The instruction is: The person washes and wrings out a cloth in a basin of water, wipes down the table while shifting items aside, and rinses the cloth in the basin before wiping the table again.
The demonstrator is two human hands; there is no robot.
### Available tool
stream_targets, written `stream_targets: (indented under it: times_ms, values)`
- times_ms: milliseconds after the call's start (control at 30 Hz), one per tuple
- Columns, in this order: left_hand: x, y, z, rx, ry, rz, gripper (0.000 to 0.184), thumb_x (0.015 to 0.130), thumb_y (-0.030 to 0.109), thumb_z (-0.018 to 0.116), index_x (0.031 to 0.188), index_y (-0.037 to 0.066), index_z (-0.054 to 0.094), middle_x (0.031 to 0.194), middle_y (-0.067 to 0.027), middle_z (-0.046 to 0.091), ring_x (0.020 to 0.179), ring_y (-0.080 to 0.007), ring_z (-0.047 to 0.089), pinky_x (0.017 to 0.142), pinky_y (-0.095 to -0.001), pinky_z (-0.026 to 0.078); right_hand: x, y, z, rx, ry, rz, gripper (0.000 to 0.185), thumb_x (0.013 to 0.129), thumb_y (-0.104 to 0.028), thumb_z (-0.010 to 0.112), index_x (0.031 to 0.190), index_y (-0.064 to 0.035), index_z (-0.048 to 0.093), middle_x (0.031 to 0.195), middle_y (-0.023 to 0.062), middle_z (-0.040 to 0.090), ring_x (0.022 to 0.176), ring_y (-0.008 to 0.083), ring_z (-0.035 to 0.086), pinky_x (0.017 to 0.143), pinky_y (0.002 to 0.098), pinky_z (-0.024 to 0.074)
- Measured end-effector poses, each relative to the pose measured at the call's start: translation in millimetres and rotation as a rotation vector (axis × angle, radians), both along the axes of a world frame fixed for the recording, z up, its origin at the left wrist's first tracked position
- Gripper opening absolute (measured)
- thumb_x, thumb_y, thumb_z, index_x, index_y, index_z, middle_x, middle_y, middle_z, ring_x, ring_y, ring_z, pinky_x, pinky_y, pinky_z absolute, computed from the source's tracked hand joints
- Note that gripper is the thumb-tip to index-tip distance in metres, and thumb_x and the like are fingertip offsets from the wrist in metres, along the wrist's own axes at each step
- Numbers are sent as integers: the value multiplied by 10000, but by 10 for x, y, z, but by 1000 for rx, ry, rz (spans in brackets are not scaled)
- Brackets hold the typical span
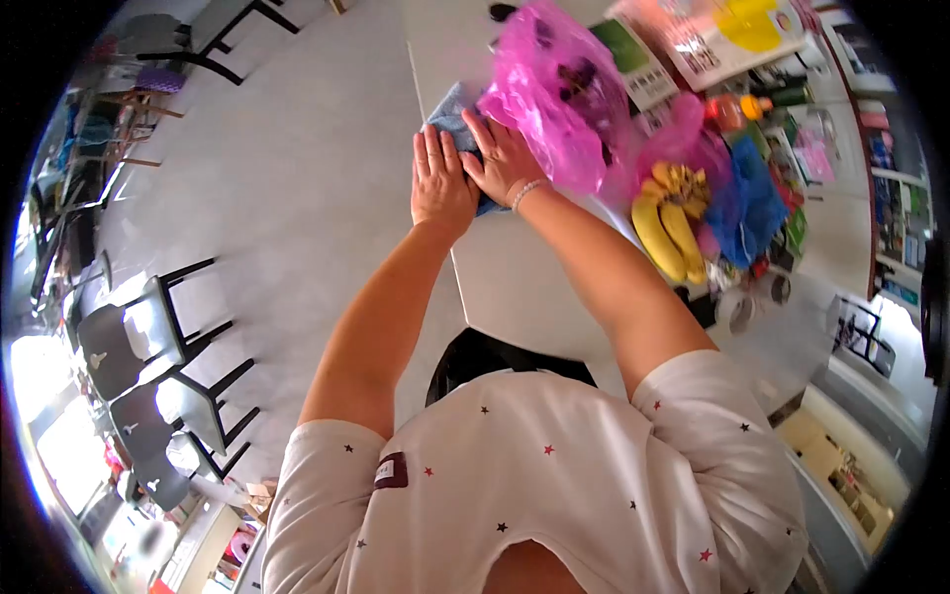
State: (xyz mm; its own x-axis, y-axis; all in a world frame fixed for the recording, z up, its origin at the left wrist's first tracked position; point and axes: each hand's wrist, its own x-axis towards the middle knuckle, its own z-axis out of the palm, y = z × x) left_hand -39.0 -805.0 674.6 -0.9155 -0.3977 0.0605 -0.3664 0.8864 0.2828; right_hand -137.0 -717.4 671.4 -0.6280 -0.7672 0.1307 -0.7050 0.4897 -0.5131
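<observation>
A blue-grey cloth (pixel 456 104) lies at the edge of the white table (pixel 515 282), partly hidden under both hands. My left hand (pixel 442 183) rests flat on it by the table's left edge, fingers stretched out. Beside it, my right hand (pixel 505 161) also presses flat on the cloth, fingers extended and thumb reaching toward the left hand. A bracelet circles the right wrist. Close to the right hand stands a pink plastic bag (pixel 559 99) with dark contents.
Right of my right arm lie bananas (pixel 668 233), a blue plastic bag (pixel 747 203) and a bottle with an orange cap (pixel 737 111). Printed packages (pixel 717 45) are at the back. Black chairs (pixel 168 342) stand on the grey floor to the left.
</observation>
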Motion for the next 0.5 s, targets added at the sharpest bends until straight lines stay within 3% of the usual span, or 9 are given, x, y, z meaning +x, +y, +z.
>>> stream_targets:
  times_ms: [67, 100, 233, 367, 500]
  values:
    - [-140, -221, -97, -13, 24, -62, 591, 912, 234, 406, 1377, -82, 223, 1458, -270, 156, 1372, -417, 106, 1128, -453, 155, -137, -181, 64, 89, 183, -31, 627, 850, -390, 498, 1400, -156, 308, 1434, 139, 316, 1286, 320, 339, 1064, 432, 290]
    - [-240, -320, -84, -90, -52, -98, 588, 910, 184, 410, 1379, -94, 191, 1460, -287, 117, 1365, -422, 131, 1121, -448, 193, -203, -268, 51, 42, -1, -28, 615, 861, -390, 482, 1403, -160, 305, 1453, 134, 288, 1314, 328, 296, 1088, 449, 239]
    - [-531, -644, -33, 253, 70, 36, 565, 932, 222, 385, 1377, -87, 228, 1471, -262, 135, 1368, -353, 197, 1103, -368, 250, -460, -653, 17, 129, 160, -112, 595, 870, -384, 481, 1397, -159, 318, 1468, 125, 257, 1351, 343, 204, 1103, 486, 162]
    - [-865, -1028, -108, 242, 106, -13, 554, 937, 219, 377, 1389, -63, 227, 1484, -234, 132, 1380, -334, 175, 1116, -384, 216, -746, -1012, -145, -58, 222, -183, 583, 864, -363, 506, 1375, -128, 352, 1442, 151, 297, 1340, 334, 238, 1071, 493, 196]
    - [-1312, -1517, -174, 104, 111, -149, 544, 938, 221, 376, 1390, -52, 242, 1486, -211, 162, 1386, -334, 155, 1131, -408, 171, -1039, -1402, -113, -66, 215, -342, 576, 836, -357, 514, 1342, -103, 408, 1413, 181, 336, 1320, 354, 272, 1073, 506, 186]
